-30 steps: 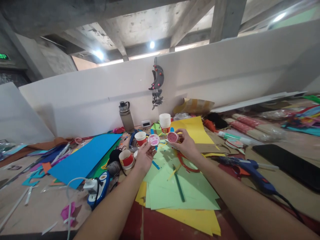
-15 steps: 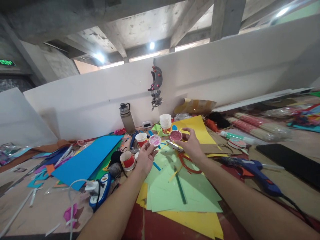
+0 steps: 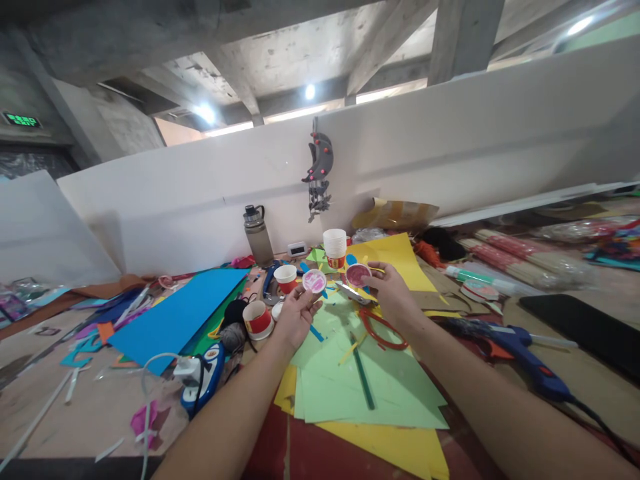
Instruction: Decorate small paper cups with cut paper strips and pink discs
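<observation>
My left hand (image 3: 296, 317) pinches a small round lid with a pink inside (image 3: 315, 281), face toward me. My right hand (image 3: 395, 293) grips a small round pot of red glitter (image 3: 358, 275), tilted so its open top shows. Lid and pot are held a little apart above a pile of light green paper sheets (image 3: 360, 380) on yellow sheets. A metal blade-like tool (image 3: 354, 292) lies just under the pot.
Red-and-white paper cups (image 3: 259, 319) stand left of my hands, a stack of white cups (image 3: 335, 247) behind. A blue sheet (image 3: 180, 313), a water bottle (image 3: 257, 235), a blue glue gun (image 3: 520, 353), a green pencil (image 3: 363, 377) and a black slab (image 3: 590, 327) lie around.
Both hands stay close together holding lid and pot. The view has shifted slightly, and my right hand has lowered the pot a little and tipped it more toward me.
</observation>
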Demonstrator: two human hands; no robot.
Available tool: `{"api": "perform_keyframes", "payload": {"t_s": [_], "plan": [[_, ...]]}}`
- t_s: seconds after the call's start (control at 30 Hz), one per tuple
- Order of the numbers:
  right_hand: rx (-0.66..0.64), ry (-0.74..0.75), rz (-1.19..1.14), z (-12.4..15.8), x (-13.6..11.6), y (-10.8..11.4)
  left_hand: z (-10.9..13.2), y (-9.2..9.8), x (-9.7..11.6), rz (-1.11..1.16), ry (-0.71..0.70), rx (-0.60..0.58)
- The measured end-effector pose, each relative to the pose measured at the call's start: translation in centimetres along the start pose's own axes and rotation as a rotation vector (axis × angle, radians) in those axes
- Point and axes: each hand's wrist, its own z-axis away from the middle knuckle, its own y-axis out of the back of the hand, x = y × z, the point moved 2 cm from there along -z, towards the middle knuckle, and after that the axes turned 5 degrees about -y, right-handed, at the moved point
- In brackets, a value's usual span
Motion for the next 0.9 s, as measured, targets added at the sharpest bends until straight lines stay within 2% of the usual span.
{"api": "perform_keyframes", "payload": {"t_s": [0.23,0.47,0.9], "plan": [[-0.115,-0.063,-0.087,0.88,-0.51,-0.65,0.1,-0.22,-0.1,-0.094,-0.045,-0.039],[-0.066,-0.134,-0.28,0.81,-0.88,-0.48,0.02,-0.02,-0.16,-0.129,-0.051,-0.037],[-0.124,-0.084,-0.249,0.55,-0.63,-0.45,0.04,-0.04,-0.31,-0.139,-0.032,-0.034]]}}
